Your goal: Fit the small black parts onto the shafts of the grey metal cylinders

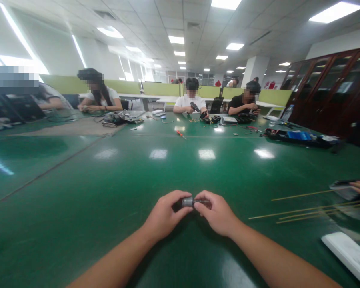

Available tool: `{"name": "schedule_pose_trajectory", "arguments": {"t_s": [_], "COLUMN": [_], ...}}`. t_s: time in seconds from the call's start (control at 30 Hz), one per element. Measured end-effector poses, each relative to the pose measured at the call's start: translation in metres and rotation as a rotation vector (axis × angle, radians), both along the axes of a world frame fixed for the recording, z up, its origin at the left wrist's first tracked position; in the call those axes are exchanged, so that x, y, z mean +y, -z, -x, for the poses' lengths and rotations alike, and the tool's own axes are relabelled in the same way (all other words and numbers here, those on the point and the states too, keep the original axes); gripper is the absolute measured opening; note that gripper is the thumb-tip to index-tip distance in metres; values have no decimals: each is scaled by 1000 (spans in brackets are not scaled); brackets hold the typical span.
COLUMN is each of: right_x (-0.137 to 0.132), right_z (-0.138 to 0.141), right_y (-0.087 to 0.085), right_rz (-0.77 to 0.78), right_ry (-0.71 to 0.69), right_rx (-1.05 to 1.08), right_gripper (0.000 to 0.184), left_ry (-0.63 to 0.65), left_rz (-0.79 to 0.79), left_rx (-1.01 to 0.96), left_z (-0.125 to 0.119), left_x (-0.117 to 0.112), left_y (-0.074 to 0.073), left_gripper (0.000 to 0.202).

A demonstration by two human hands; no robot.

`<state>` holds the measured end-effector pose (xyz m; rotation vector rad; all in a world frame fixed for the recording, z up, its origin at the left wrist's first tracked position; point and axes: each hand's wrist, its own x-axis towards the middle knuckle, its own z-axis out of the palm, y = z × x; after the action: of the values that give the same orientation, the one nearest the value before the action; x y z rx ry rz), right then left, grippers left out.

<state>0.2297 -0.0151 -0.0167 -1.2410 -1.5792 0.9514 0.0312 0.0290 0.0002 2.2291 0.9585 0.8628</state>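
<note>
One cylinder [187, 202] is pinched between thumb and fingers of the left hand [164, 212], over the worktop [180, 172] toward its near edge; the right hand [216, 211], nearly closed, grips the rod [201, 201] at the cylinder's right end.

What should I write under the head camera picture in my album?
Left hand and right hand hold a small grey cylindrical part at a shiny green table.
</note>
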Motion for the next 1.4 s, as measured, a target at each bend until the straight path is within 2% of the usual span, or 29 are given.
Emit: {"name": "schedule_pose_trajectory", "arguments": {"t_s": [0.23, 1.4], "right_x": [-2, -2], "right_z": [-1, -1], "right_y": [-4, -6], "right_rz": [-21, -18], "right_ry": [21, 47], "right_rx": [-78, -88], "right_gripper": [13, 11], "left_ry": [2, -25], "left_rz": [-5, 0], "left_rx": [-2, -19], "left_z": [0, 0], "left_x": [-1, 1], "left_y": [-1, 2], "left_gripper": [25, 25]}}
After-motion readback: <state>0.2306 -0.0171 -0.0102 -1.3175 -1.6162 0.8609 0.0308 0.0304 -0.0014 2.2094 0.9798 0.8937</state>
